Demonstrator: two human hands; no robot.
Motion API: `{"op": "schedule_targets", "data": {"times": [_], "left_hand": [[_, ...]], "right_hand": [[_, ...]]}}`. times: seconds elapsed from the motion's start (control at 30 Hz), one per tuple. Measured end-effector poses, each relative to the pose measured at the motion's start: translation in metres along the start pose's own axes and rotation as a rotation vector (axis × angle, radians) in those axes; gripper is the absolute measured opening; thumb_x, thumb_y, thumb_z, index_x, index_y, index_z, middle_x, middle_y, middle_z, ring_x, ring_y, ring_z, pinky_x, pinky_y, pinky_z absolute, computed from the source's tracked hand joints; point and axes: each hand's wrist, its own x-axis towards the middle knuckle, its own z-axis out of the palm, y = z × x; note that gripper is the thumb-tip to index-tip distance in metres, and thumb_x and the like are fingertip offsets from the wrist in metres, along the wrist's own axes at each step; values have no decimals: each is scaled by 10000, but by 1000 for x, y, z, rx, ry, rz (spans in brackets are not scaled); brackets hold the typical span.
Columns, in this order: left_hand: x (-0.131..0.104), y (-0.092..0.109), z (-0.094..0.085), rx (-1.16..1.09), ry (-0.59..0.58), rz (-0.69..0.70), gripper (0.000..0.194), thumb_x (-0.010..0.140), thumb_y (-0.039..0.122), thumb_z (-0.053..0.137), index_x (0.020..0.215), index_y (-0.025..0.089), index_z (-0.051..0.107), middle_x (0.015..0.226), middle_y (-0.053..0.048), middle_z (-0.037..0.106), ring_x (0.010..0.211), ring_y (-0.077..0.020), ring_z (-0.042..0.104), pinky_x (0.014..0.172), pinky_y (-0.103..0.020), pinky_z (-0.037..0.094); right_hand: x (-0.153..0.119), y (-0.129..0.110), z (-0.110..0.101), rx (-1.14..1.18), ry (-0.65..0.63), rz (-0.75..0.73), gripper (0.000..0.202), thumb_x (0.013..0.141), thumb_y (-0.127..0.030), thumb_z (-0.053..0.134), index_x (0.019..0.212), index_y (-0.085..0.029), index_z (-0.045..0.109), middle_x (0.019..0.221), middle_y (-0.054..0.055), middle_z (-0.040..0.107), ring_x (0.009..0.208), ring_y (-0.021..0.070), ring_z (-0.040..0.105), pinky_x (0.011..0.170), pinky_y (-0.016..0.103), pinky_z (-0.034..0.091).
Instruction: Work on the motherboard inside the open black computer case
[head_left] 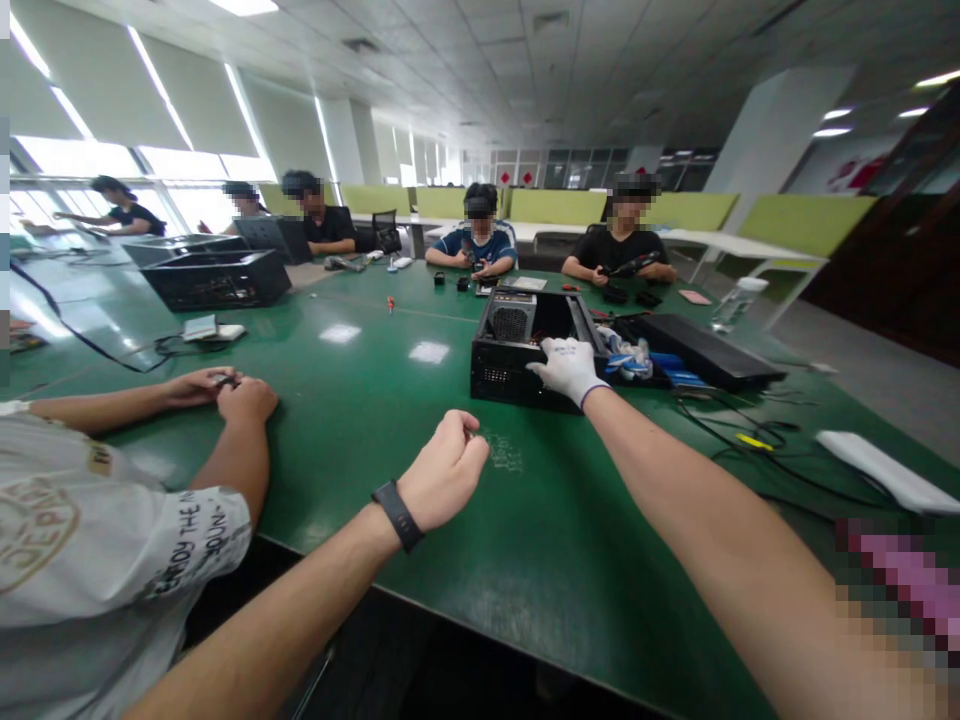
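Note:
A black computer case (525, 380) lies on the green table with its top side open, and a grey power supply (512, 320) shows inside. My right hand (570, 366), in a white glove, holds the near rim of the case, thumb on the outer wall. In front of the case my left hand (448, 466), bare with a dark band on the wrist, is held curled with fingertips together. Whatever it might hold is hidden. Just right of it, pale thin marks or small bits (506, 452) show on the tabletop; I cannot tell which.
Right of the case lie a dark panel (697, 350), blue and white packaging (634, 358), black cables (750, 440) and a white long object (885, 470). A clear bottle (739, 305) stands farther back. A co-worker's hands (244, 392) are at the left; others sit across the table.

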Motion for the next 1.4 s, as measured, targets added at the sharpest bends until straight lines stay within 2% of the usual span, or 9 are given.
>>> {"op": "schedule_targets", "data": {"times": [0.17, 0.37, 0.5, 0.67, 0.77, 0.87, 1.07, 1.27, 1.4], "left_hand": [[7, 16, -10, 94, 57, 111, 311, 938, 302, 448, 1175, 103, 474, 986, -110, 609, 952, -216, 591, 874, -371, 485], [19, 56, -17, 322, 32, 209, 391, 926, 249, 523, 1284, 101, 469, 1135, -162, 648, 1089, -243, 614, 982, -386, 464], [31, 73, -4, 544, -97, 184, 415, 905, 251, 584, 1271, 76, 496, 1159, -188, 665, 1092, -258, 639, 955, -341, 476], [45, 74, 23, 777, -261, 191, 422, 868, 324, 639, 1247, 139, 620, 1270, -178, 637, 1116, -258, 643, 939, -311, 491], [48, 75, 35, 877, -409, 236, 400, 811, 323, 698, 1179, 168, 695, 1194, -126, 699, 1123, -249, 642, 957, -292, 486], [46, 79, 43, 971, -546, 223, 415, 698, 318, 794, 1088, 181, 749, 1091, -98, 745, 1063, -253, 664, 931, -287, 503], [48, 74, 70, 1136, -689, 171, 457, 537, 287, 885, 958, 134, 794, 1032, -138, 759, 949, -302, 694, 866, -336, 545], [56, 47, 92, 1199, -796, 167, 632, 482, 311, 909, 1070, 124, 771, 1116, -161, 737, 1040, -323, 679, 925, -342, 528], [58, 36, 94, 1164, -802, 134, 577, 492, 327, 909, 1003, 92, 782, 1040, -177, 752, 1018, -326, 688, 965, -366, 512]], "right_hand": [[-55, -10, -17, 26, 7, -32, 456, 929, -532, 538, 1200, -171, 597, 1175, 88, 625, 1056, 213, 595, 925, 438, 476], [-149, -21, -41, 41, 33, -76, 454, 931, -562, 466, 1124, -174, 604, 1100, 154, 655, 1022, 264, 560, 823, 377, 334], [-212, -26, -58, 48, 65, -102, 398, 920, -536, 512, 1088, -185, 595, 1027, 120, 657, 958, 251, 553, 757, 357, 285], [-275, -33, -78, 66, 87, -127, 320, 893, -510, 585, 980, -202, 594, 941, 75, 642, 893, 241, 542, 720, 355, 252], [-303, -36, -87, 83, 84, -133, 292, 872, -491, 626, 938, -209, 591, 898, 62, 634, 867, 241, 535, 710, 357, 239], [-328, -39, -94, 117, 78, -134, 268, 853, -469, 661, 904, -215, 594, 867, 54, 627, 836, 239, 526, 702, 357, 229], [-363, -40, -100, 195, 79, -133, 255, 804, -442, 722, 874, -231, 598, 832, 38, 614, 797, 232, 506, 685, 358, 211], [-370, -39, -97, 218, 83, -137, 250, 799, -431, 724, 843, -231, 582, 807, 37, 600, 775, 221, 483, 671, 355, 187], [-370, -38, -96, 230, 102, -140, 246, 785, -418, 740, 839, -238, 581, 794, 34, 596, 768, 227, 477, 667, 355, 183]]}}
